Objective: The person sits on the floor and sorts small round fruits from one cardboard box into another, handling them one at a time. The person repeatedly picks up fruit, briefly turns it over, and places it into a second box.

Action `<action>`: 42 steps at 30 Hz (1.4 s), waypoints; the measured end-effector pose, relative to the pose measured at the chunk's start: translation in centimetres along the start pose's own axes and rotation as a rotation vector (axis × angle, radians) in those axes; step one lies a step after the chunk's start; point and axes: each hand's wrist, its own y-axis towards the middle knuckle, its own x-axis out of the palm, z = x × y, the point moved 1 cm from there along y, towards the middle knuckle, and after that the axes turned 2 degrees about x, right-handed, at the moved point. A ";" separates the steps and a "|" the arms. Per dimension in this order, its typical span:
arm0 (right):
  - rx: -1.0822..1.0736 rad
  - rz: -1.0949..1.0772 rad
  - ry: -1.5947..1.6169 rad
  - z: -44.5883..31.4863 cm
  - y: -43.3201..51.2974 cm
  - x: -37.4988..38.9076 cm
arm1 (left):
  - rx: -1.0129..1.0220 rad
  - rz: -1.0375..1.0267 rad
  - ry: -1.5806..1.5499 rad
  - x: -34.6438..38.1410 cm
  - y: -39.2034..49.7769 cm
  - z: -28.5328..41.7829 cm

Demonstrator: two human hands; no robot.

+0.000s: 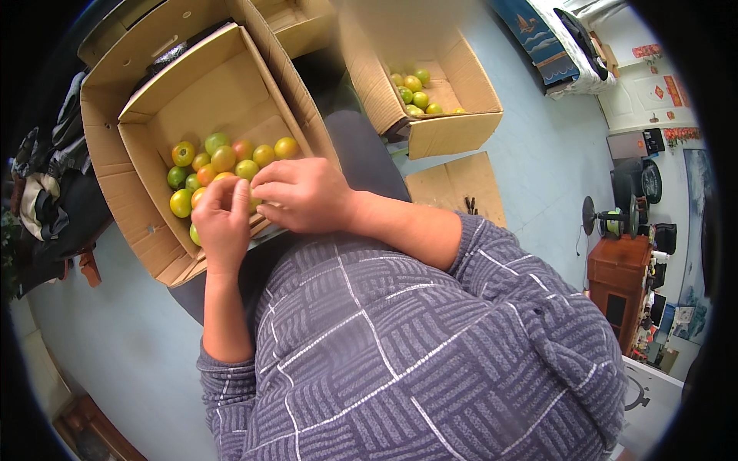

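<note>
Several small tomatoes [223, 158], green through yellow to orange-red, lie in the near end of an open cardboard box [202, 98]. Just above them, my left hand [222, 216] has its thumb and fingers bent inward. My right hand [305, 193] meets it from the other side, with the fingertips of both hands close together. A sliver of yellow-green tomato [253, 201] shows between the hands. Whether it is gripped or lies beneath them is hidden by the fingers.
The box sits inside a larger cardboard carton [109, 155] at my lap. To the right, another cardboard box [452, 135] holds more tomatoes. Beyond it, a flat cardboard piece [450, 184] with small dark objects lies low. A fan [611, 217] and a wooden cabinet [617, 259] stand farther right.
</note>
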 end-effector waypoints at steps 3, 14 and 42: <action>0.151 0.223 0.094 2.7 -0.3 -1.9 | 0.179 -0.071 0.248 0.7 -0.6 1.0; 0.995 -0.148 -0.554 31.1 -4.5 -19.5 | 0.167 -0.066 0.257 0.7 -0.5 1.8; 0.773 0.020 1.564 8.5 2.1 -9.3 | 0.091 -0.081 0.233 0.7 -0.4 1.4</action>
